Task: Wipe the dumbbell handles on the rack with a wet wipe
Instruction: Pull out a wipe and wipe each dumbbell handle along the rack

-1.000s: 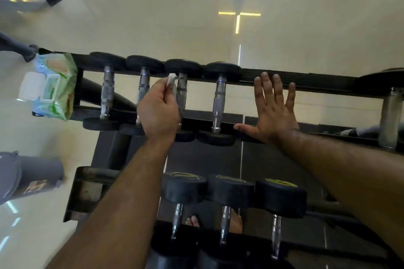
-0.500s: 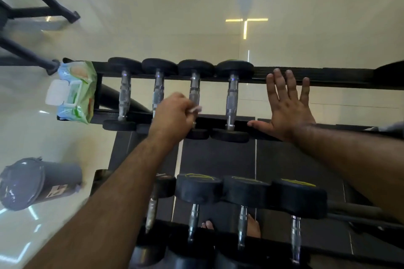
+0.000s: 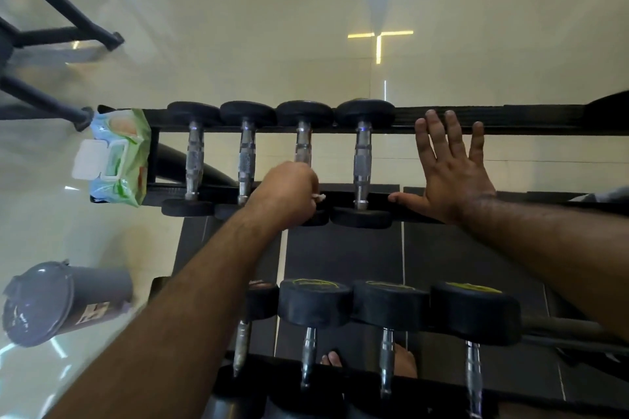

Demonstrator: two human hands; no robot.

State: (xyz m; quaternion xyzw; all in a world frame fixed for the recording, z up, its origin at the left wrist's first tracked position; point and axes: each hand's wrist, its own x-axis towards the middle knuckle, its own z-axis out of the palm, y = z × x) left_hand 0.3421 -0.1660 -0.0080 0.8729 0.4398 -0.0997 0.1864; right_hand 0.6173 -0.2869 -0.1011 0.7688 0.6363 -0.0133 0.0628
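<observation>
Several small black dumbbells with chrome handles lie across the top tier of a black rack (image 3: 531,119). My left hand (image 3: 286,194) is curled round the near end of the third dumbbell's handle (image 3: 303,146), with a white wet wipe (image 3: 319,197) showing at its fingers. My right hand (image 3: 449,170) lies flat with spread fingers over the rack rails, just right of the fourth dumbbell (image 3: 362,160). The wipe is mostly hidden inside my fist.
A green pack of wet wipes (image 3: 115,156) with its white lid flipped up sits at the rack's left end. A grey bin (image 3: 51,303) stands on the floor to the left. Larger dumbbells (image 3: 388,306) fill the lower tier. Black equipment legs (image 3: 51,34) are at the far left.
My left hand has slid with the wipe from the far end of the third handle down to its near end. My right hand has stayed flat on the rack.
</observation>
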